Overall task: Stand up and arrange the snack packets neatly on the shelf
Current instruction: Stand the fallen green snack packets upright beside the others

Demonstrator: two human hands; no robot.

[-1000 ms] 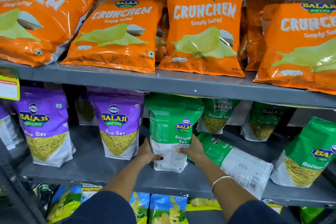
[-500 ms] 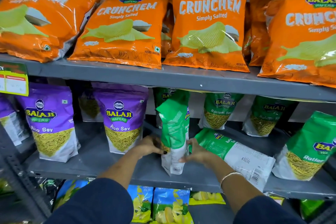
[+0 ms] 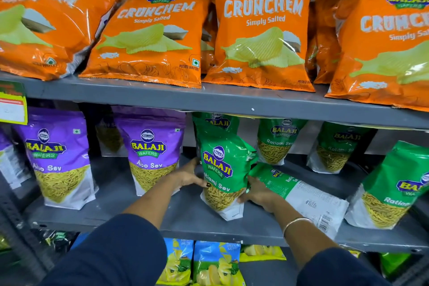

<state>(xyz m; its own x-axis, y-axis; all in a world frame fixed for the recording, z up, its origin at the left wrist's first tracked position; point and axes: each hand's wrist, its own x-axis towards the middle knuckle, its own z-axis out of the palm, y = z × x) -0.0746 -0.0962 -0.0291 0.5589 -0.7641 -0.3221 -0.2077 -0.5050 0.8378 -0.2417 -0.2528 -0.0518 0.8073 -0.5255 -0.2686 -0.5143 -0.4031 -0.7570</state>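
A green Ratlami Sev packet stands upright on the middle grey shelf, its front label facing me. My left hand grips its left side and my right hand grips its lower right side. Just to the right, another green packet lies flat on its face, back label up, touching my right hand. More green packets stand behind and at the right.
Two purple Aloo Sev packets stand to the left on the same shelf. Orange Crunchem bags fill the upper shelf. Blue and yellow packets sit on the shelf below. A price tag hangs at the far left.
The green packet has been turned in both hands from back-side out, through edge-on, to front label facing me. It stays upright in the same spot on the shelf.
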